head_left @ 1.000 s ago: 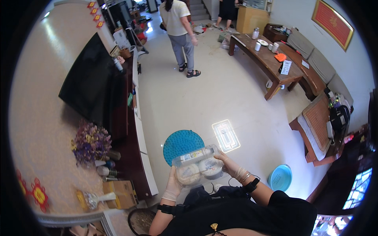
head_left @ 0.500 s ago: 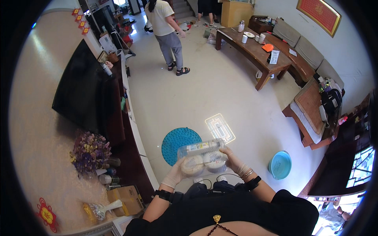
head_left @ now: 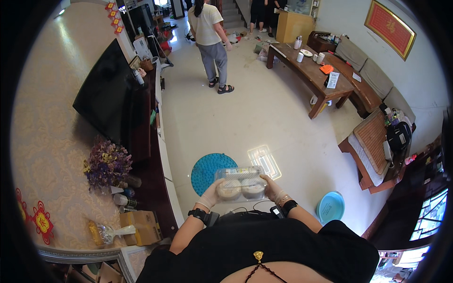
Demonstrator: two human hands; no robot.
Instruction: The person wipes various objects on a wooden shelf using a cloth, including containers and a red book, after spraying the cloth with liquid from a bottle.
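Your left hand (head_left: 211, 195) and right hand (head_left: 272, 187) grip the clear plastic clamshell box (head_left: 240, 183) at its ends, fingers closed around it.

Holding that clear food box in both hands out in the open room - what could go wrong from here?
1. The clear plastic box is held only by its two ends, left hand and right hand; thin, flexible-looking plastic could bow or pop open and spill the round buns inside.
2. It is over bare floor, above the blue round mat, so a slip likely means a long drop.
3. Another person stands in the walkway ahead, so a collision is possible.
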